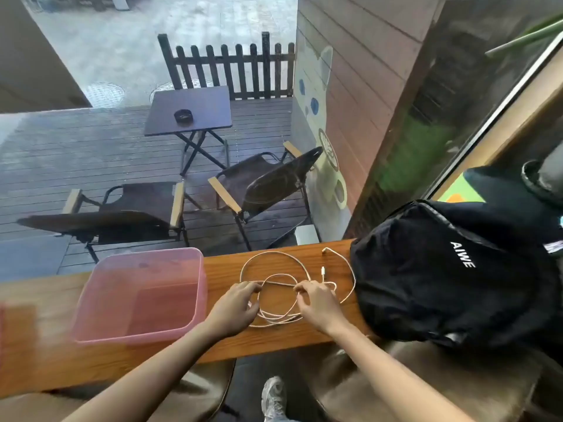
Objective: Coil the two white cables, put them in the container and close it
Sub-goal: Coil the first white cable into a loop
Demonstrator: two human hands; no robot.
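I see both hands low over the wooden tabletop, working the white cables. My left hand has its fingers curled, pinching a strand at the left side of the loops. My right hand pinches the same straight strand at its other end, so that a short length runs taut between the two hands. The cables lie in loose loops on the tabletop: a wide loop arcs away from me beyond the hands, a smaller loop sits inside it, and several turns bunch together between the wrists. One strand sweeps out to the right and curves along the edge of a black bag, which rests on the right end of the tabletop. Two white plugs show near the bag, one by the far edge and one just beyond my right hand. I cannot tell where one cable ends and the other begins. The pink container stands open to the left of my left hand, near but not touching it; it holds no cable.
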